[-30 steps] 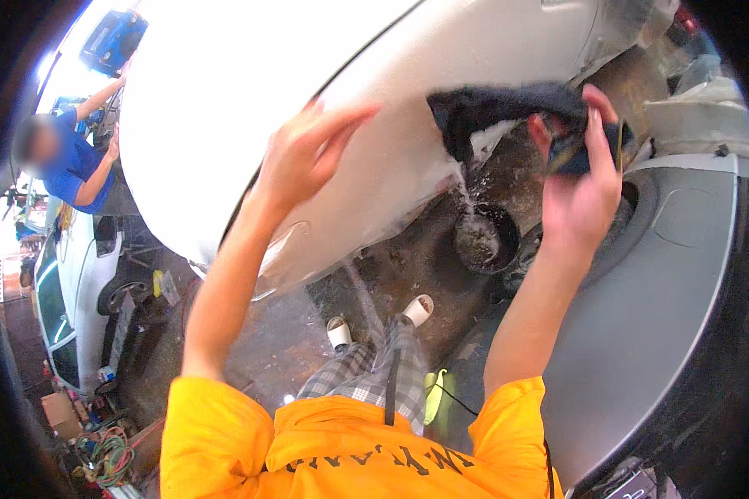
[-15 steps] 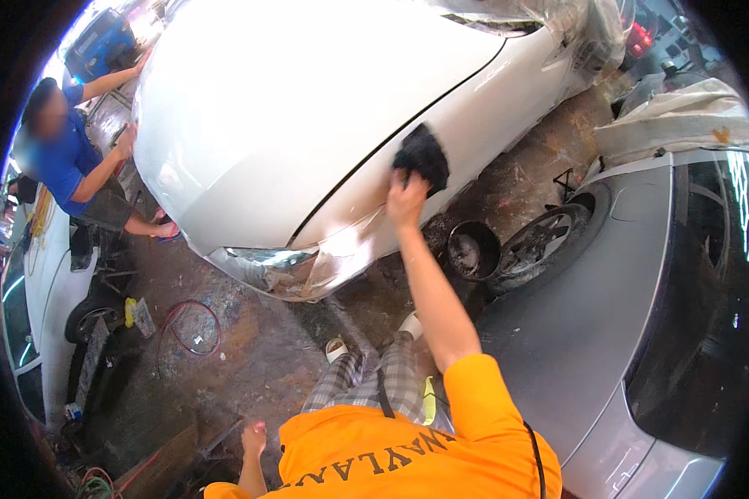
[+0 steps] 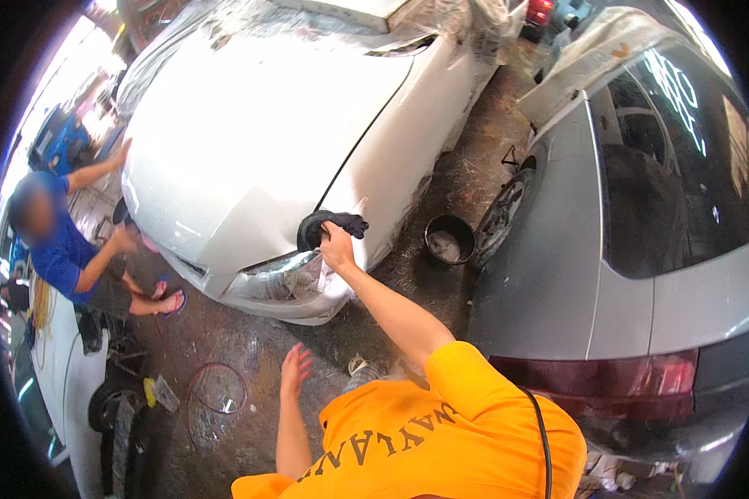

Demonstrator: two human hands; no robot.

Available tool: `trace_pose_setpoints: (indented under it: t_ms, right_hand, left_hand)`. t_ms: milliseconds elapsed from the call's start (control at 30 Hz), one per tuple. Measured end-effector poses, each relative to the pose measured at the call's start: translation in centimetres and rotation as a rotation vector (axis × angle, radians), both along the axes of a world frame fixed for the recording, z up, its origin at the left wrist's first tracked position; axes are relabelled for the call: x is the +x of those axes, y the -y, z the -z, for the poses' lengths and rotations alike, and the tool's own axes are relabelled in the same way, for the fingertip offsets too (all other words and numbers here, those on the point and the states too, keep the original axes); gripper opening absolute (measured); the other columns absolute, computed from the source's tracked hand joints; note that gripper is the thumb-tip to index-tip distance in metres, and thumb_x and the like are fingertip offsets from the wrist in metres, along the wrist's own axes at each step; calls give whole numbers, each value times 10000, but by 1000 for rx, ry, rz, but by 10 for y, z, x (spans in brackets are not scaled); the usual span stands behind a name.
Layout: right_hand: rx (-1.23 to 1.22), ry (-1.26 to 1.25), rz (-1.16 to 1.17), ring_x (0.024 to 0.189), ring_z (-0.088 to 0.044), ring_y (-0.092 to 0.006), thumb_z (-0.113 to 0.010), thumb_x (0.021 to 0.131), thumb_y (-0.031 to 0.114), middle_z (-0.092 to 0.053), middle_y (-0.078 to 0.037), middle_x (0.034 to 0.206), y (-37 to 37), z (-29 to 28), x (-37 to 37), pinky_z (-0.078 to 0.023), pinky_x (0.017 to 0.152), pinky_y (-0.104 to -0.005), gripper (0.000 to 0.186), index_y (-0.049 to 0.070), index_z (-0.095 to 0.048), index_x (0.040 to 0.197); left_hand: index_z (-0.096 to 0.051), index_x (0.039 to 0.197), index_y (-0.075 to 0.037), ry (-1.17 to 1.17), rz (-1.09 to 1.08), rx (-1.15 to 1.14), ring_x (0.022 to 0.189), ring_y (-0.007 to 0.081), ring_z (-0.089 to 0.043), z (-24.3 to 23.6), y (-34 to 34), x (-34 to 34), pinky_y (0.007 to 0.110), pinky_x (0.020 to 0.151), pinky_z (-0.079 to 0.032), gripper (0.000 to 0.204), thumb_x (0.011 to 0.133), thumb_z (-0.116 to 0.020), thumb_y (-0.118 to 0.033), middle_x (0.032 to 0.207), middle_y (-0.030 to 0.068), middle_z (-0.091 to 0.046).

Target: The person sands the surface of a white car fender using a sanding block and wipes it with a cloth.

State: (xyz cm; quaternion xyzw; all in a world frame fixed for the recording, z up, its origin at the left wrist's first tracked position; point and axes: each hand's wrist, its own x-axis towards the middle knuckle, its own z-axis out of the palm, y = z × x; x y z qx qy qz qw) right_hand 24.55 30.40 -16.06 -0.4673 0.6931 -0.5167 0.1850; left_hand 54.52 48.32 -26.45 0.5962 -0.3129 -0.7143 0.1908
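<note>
A bunched black cloth (image 3: 312, 228) is gripped by my right hand (image 3: 338, 249), whose fingers close around it. The cloth lies at the front corner of a white car (image 3: 241, 158), just above the headlight (image 3: 279, 279) and across the lower end of the dark seam between hood and fender. My left hand (image 3: 295, 370) hangs over the floor in front of the car, fingers apart, holding nothing. Clear plastic film covers the car's lower side and its windshield area.
At the left, a person in a blue shirt (image 3: 71, 262) has one hand on the car's front edge. A black bucket (image 3: 449, 241) stands between the white car and a grey car (image 3: 541, 266) on the right. A looped red hose (image 3: 216, 387) lies on the stained floor.
My right hand has brought the cloth from the fender toward the front corner by the headlight. My left hand has risen forward. The other person's lower hand has come down, away from the car.
</note>
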Motion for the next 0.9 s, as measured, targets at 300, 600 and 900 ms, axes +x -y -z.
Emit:
trace_pose_setpoints:
  t_ms: [300, 600, 900]
  right_hand:
    - [161, 254, -399, 1005, -679, -301, -599, 917, 176, -713, -212, 1090, -38, -112, -2, -504, 903, -384, 341, -39, -649, 1177]
    - [119, -368, -610, 1085, -668, -367, -586, 945, 145, -694, -200, 1184, -37, -140, -139, -519, 961, -435, 327, 49, -659, 1249]
    - [302, 454, -23, 821, -603, -124, -556, 1038, 273, -662, -31, 1034, -125, 39, -450, -492, 716, -282, 374, 39, -604, 1325]
  left_hand:
    - [-253, 1573, -197, -826, -492, -124, 1381, 361, -423, -154, 112, -171, 565, 1107, -376, 975, 851, -526, -793, 1578, 172, -291]
    - [-675, 911, -84, -397, -432, -548, 623, 176, -654, -210, 215, -241, 310, 590, -549, 103, 880, -727, -168, 796, 45, -679]
    - [-707, 870, 16, 529, 144, -1158, 848, 251, -717, -338, 341, -447, 389, 752, -550, 398, 750, -819, -348, 921, 180, -742]
